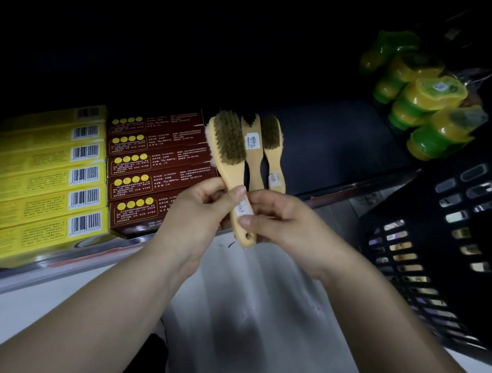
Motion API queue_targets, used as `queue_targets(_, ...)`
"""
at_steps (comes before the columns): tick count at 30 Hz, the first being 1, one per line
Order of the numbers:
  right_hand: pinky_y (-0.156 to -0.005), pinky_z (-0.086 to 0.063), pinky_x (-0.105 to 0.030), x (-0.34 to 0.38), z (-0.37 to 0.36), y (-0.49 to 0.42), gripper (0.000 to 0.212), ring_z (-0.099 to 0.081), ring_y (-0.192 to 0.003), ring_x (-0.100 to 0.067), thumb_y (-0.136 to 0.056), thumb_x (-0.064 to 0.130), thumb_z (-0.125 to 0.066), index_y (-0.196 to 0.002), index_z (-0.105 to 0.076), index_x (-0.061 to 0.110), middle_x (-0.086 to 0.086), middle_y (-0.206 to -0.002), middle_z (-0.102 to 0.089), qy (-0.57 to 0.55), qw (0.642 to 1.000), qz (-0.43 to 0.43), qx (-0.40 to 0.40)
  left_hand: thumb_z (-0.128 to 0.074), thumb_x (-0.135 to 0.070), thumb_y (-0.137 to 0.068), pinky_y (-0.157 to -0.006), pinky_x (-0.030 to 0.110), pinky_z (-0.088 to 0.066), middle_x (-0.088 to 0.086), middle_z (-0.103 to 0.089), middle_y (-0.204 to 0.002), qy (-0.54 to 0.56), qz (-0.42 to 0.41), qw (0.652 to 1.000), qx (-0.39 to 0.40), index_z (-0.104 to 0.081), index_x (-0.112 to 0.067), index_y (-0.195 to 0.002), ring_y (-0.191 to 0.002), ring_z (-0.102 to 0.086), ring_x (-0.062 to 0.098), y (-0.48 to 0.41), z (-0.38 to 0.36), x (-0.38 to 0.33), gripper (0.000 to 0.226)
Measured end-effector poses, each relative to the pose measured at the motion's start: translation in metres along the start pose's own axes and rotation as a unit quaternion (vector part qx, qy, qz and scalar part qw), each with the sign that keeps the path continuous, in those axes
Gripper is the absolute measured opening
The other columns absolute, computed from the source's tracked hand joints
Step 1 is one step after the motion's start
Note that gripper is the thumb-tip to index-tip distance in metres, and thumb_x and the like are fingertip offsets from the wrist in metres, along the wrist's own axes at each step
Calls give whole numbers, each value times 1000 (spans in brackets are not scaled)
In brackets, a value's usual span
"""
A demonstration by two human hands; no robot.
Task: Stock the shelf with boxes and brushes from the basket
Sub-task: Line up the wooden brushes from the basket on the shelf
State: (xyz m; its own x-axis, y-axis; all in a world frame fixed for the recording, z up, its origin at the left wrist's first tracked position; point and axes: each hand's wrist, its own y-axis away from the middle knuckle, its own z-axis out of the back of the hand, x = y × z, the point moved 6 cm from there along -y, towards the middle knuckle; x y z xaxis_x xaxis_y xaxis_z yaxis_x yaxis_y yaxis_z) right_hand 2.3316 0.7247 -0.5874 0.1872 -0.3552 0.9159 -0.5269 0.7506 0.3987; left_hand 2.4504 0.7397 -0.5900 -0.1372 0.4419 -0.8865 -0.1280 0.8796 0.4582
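A wooden brush (228, 147) with tan bristles is held up in front of the shelf (337, 140). My left hand (194, 215) grips its handle, thumb on the white label. My right hand (278, 221) pinches the lower handle from the right. Two more wooden brushes (273, 155) lie side by side on the dark shelf just behind. Left of them, dark red boxes (157, 163) and yellow boxes (45, 175) lie in stacked rows. The black plastic basket (433, 250) stands at the right; its contents are too dark to make out.
Green and yellow lidded containers (424, 100) are stacked at the shelf's right end. The shelf's front rail (71, 263) runs below the boxes. Bare dark shelf lies between the brushes and the containers. A pale floor shows below my arms.
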Motion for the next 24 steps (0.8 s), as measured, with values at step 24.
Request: queue_targets(24, -87, -51, -43, -29, 113, -60, 22, -61, -95, -29, -92, 26, -55, -107, -64, 12, -13, -115, -60, 320, 896, -119, -283, -52, -9, -92, -66, 21, -50, 2, -71, -91, -26, 51, 998, -20, -77, -25, -76, -76, -60, 11, -1, 0, 9, 34)
